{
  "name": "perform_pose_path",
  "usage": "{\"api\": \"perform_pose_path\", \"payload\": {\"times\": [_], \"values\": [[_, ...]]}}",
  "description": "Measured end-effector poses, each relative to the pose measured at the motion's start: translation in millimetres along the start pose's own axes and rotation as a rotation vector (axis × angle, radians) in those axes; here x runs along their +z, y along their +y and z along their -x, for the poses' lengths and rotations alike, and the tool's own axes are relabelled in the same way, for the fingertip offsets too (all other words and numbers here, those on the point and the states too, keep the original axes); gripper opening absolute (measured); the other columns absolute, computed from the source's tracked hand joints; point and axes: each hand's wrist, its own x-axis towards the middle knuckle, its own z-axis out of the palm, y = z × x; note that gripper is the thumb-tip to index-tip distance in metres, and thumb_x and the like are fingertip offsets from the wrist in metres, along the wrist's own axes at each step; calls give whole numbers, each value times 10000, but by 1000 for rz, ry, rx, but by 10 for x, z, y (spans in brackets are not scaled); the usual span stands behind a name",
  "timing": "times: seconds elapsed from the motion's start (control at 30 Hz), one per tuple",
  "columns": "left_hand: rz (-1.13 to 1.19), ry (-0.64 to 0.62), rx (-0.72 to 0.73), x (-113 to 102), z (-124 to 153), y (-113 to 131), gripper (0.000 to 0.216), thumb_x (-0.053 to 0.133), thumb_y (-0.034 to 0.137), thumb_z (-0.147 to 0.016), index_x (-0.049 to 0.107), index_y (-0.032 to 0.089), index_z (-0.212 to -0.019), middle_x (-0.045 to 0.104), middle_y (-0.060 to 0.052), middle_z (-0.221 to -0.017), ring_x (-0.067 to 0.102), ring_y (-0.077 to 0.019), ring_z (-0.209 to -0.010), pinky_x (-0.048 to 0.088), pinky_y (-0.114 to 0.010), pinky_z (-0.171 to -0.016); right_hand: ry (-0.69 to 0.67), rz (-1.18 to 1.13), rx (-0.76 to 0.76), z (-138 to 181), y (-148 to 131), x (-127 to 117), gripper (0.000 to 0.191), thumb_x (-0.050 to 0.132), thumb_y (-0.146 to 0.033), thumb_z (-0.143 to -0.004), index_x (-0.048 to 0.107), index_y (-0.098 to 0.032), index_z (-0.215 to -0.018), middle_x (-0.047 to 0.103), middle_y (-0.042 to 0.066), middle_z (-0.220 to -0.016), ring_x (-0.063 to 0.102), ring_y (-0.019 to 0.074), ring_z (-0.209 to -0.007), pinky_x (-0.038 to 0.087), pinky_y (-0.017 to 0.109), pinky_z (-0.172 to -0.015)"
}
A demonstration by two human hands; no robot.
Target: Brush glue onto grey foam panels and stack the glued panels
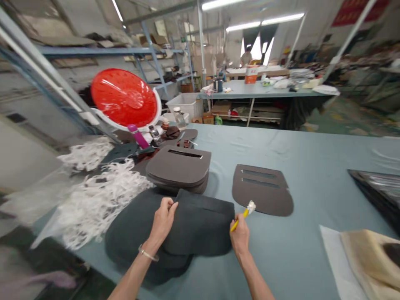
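Observation:
My left hand (164, 216) pinches the upper left edge of a dark rounded flap-shaped panel (200, 229). At the panel's right edge is my right hand (240, 233), closed around a yellow-handled brush (244, 217) with whitish bristles pointing up and away; its fingers also touch that edge. Beneath and to the left lie more dark panels (134, 229). Just beyond is a stack of grey-brown panels (179, 166), the top one with a slot. A single grey-brown panel (262, 202) with two slots lies flat to the right of the stack.
White tangled strips (103, 200) heap up on the left. Behind them stand a red round lid (125, 98), a purple bottle (137, 135) and a clear jar (179, 118). A black item (378, 187) and a beige block (371, 254) lie at right on the blue-grey table (315, 166).

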Motion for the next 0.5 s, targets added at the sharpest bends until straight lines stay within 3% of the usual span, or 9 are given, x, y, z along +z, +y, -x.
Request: {"api": "perform_pose_path", "payload": {"times": [0.1, 0.23, 0.37, 0.5], "values": [[194, -177, 92, 500, -34, 371, 175, 387, 394, -873, 434, 228, -900, 539, 31, -735, 546, -129, -652, 403, -243, -662, 150, 150, 80, -307, 497, -288, 91, 389, -242, -794, 438, -199, -858, 507, 9, -713, 478, 157, -602, 308, 253, -566], [290, -256, 135, 1370, -204, 841, 129, 405, 298, -850, 450, 215, -939, 580, -9, -807, 590, -149, -742, 424, -264, -707, 266, 290, 127, -799, 1089, -723, 101, 399, -216, -790, 449, -187, -873, 500, 22, -737, 468, 154, -635, 299, 256, -578], [292, -297, 135, 2159, -455, 1148, 125, 435, 221, -818, 462, 202, -938, 610, -31, -838, 608, -161, -800, 435, -267, -730, 285, 436, 221, -1213, 1542, -1030, 102, 431, -181, -801, 463, -177, -898, 503, 22, -769, 448, 132, -626, 262, 248, -560], [249, -319, 124, 2620, -597, 1266, 118, 442, 186, -807, 471, 197, -921, 620, -42, -859, 610, -166, -813, 433, -275, -738, 207, 533, 295, -1424, 1834, -1122, 109, 450, -151, -818, 484, -163, -920, 512, 24, -777, 443, 115, -614, 223, 246, -539]]}}
